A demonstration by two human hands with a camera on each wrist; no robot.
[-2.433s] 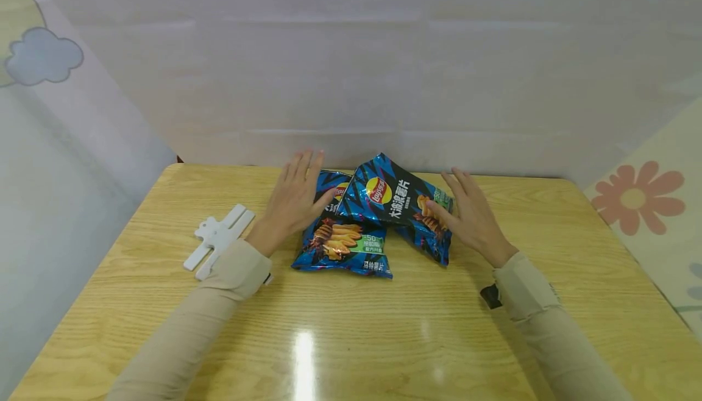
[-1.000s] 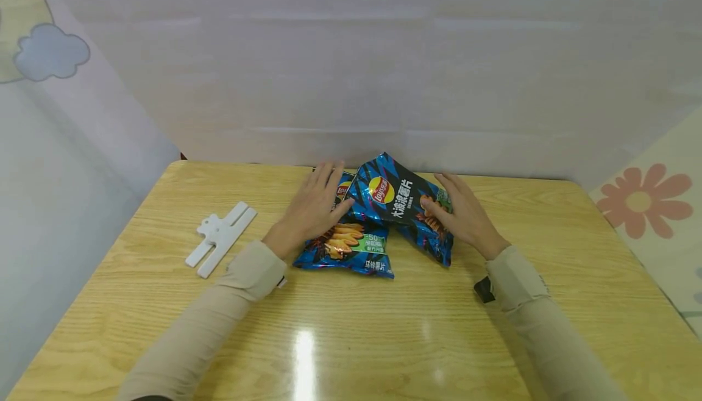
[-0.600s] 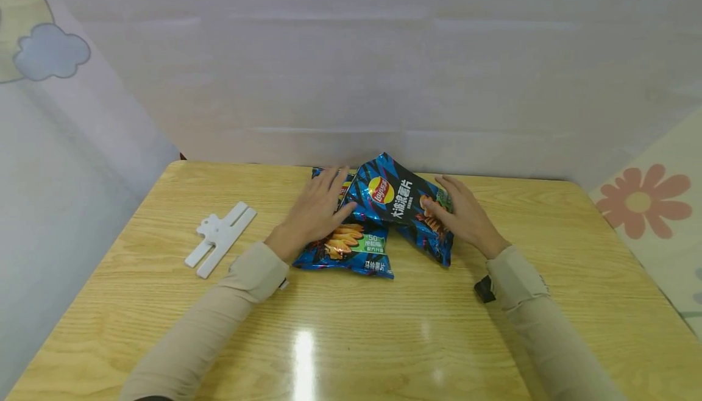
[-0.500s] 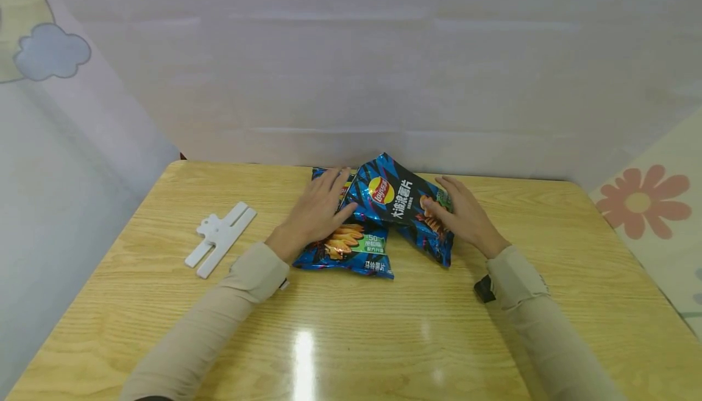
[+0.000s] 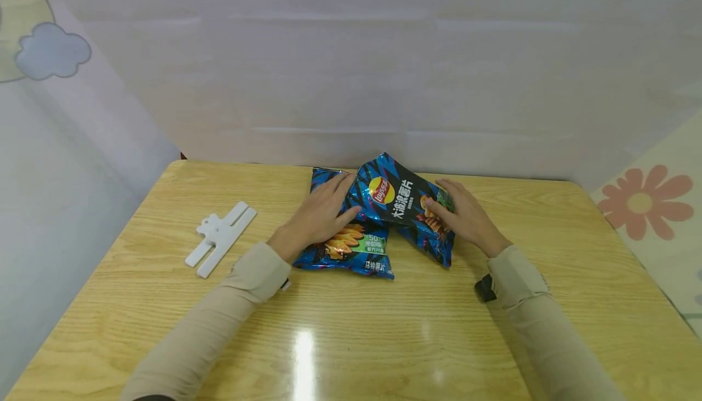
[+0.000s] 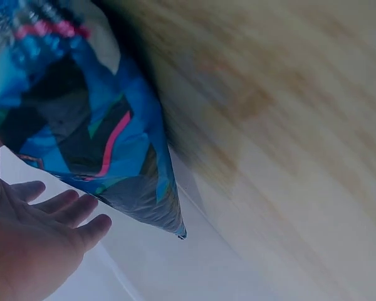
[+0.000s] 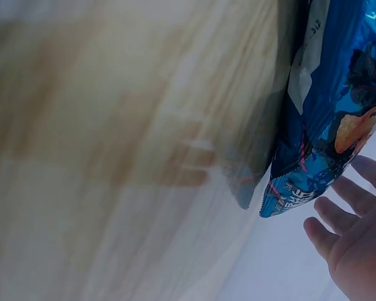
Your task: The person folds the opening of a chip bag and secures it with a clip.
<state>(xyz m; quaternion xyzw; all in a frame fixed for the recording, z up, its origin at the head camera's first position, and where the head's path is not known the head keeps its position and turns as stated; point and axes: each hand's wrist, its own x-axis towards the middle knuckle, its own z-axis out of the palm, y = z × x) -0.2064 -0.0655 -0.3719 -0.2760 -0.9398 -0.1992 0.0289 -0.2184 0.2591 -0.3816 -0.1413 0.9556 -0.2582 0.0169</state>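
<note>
Two blue-and-black bags of Lay's potato chips lie at the back of the table in the head view. The upper chip bag (image 5: 403, 203) slants across the lower chip bag (image 5: 345, 251). My left hand (image 5: 318, 215) is over the lower bag, fingertips right at the upper bag's left edge. At the upper bag's right end is my right hand (image 5: 466, 215), its thumb overlapping the printed front. In the left wrist view, loosely spread fingers (image 6: 84, 210) show by a bag's edge. The right wrist view shows extended fingers (image 7: 338, 216) beside the bag's corner.
A white plastic clip (image 5: 219, 239) lies on the wooden table (image 5: 351, 340), left of the bags. Behind the table's rear edge hangs a pale sheet (image 5: 351, 72). Patterned side walls stand left and right, one with a red flower (image 5: 638, 202).
My left hand has moved right, across the lower chip bag to the upper one's edge. My right hand has come slightly inward at the other end. The bags hardly differ.
</note>
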